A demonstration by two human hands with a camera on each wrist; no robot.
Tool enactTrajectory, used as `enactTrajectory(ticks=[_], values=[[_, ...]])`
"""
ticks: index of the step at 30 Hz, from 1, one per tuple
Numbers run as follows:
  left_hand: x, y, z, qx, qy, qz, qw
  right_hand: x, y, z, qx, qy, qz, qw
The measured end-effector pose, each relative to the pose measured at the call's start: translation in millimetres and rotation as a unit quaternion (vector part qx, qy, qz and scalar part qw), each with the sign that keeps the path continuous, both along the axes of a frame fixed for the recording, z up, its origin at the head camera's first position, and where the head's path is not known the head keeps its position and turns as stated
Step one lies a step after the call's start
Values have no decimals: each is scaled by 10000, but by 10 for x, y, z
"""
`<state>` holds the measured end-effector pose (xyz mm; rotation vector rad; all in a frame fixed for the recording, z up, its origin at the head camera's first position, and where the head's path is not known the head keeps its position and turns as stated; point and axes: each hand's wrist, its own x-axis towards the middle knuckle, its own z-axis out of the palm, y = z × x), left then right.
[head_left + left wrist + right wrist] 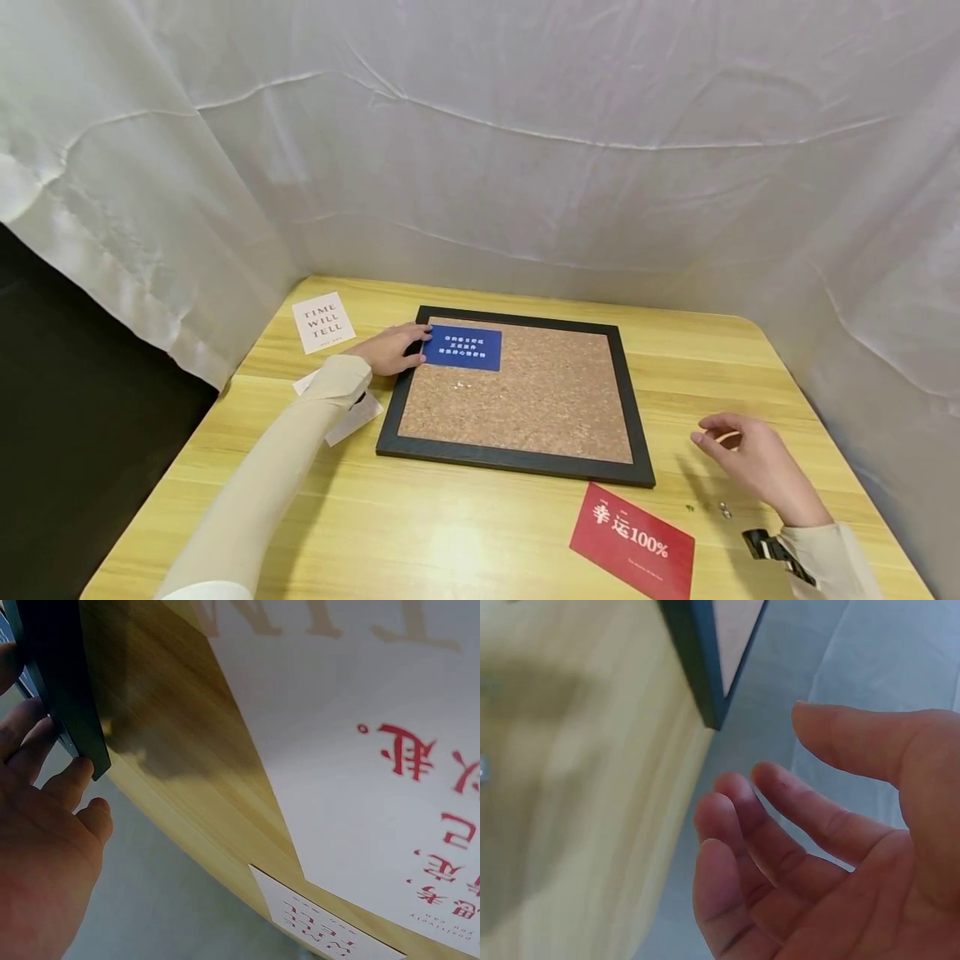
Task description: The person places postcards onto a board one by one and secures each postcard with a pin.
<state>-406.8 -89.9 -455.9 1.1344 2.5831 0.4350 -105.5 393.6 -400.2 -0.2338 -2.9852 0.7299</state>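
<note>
A black-framed cork board (pixel 525 400) lies on the table. On its upper left part sits a blue card (pixel 480 349) with white lettering. My left hand (pixel 393 348) reaches across the frame's left side, fingertips and thumb resting at the card's left edge. In the left wrist view, the fingers (pixel 69 784) lie over the dark frame (pixel 64 675). To the right of the board, my right hand (pixel 761 462) hovers above the table with loosely bent fingers. The right wrist view shows a gap between its thumb and fingers (pixel 761 840), with nothing held.
A red card (pixel 637 542) lies by the board's lower right corner. Small shiny pieces (pixel 725 510) rest near the right hand, and tiny clear ones (pixel 462 385) on the cork. A white card (pixel 322 322) lies at the back left; another white card (pixel 356 419) is partly under the left forearm.
</note>
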Motion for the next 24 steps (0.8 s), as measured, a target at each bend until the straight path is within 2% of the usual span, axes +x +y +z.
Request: enactTrajectory(ticks=[12,17,24], values=[[-22,-9,-37,-55,-114,94,9999,167,113,-256,88,-458,-200,9987],[5,11,-26,0,-106,59,9999,211,136,-310,136,-675,-259,9973],[-29,-10,-49,-33,-143,139,9998,232,151,-357,54,-969,-188,9951]])
